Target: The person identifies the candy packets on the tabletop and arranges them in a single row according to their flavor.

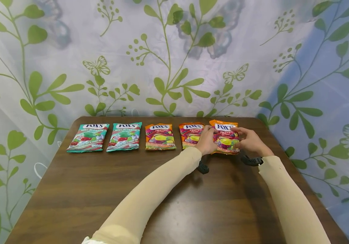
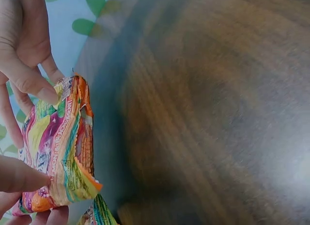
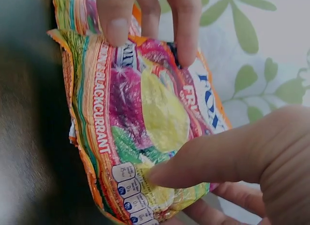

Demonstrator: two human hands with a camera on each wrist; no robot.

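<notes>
Both hands hold one orange and purple Fox's Fruits candy bag at the right end of a row of bags. My left hand grips its left side, thumb on the printed front and fingers behind, as the left wrist view shows. On the opposite side my right hand pinches it, thumb over the front and fingers behind. The bag is tilted up, its lower edge close over the table. Partly behind my left hand lies a second Fruits candy bag.
Farther left on the brown table lie another Fruits bag and two teal Mint Blossom bags, one nearer the middle and one at the left end. A leaf-patterned curtain hangs right behind the table's back edge.
</notes>
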